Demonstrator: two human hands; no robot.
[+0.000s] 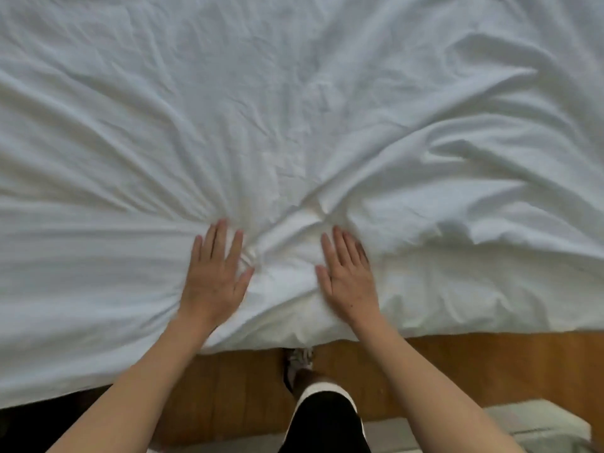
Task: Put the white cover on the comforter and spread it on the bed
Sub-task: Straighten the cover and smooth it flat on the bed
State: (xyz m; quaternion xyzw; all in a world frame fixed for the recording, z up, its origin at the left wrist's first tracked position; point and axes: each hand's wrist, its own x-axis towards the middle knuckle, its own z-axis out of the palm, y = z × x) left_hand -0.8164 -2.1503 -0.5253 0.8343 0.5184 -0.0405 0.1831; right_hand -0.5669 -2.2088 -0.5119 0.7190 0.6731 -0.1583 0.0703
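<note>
- Comforter (294,109) lies over the bed, already inside its white cover (98,256), and fills nearly the whole view; its near edge hangs past the bed's side toward the wooden floor (457,361).
- Left hand (214,273) rests flat on the cover just inside that near edge, fingers (220,237) straight and slightly spread, holding nothing.
- Right hand (349,279) lies flat beside it, also near the edge, fingers (340,246) straight and close together, pinching no cloth.
- Between the two hands the cover bunches into a small knot of folds (284,243); long creases fan away from that knot across the comforter, toward the far side and out to both ends.
- Step in hand, as I judge it: the covering looks done, and this is the spreading and smoothing stage, with both palms pressing down on the gathered spot.
- Next move, by my reckoning, calls for sweeping the palms apart and away from the knot, pushing the slack out toward the ends, so the radiating creases flatten.
- A deeper ridge (490,152) to the right of the knot would likely need its own pass, or a tug at the near edge.
- Near edge looks uneven along the floor line, so squaring it may follow.
- Below the edge a leg and shoe (299,364) stand on the floor.
</note>
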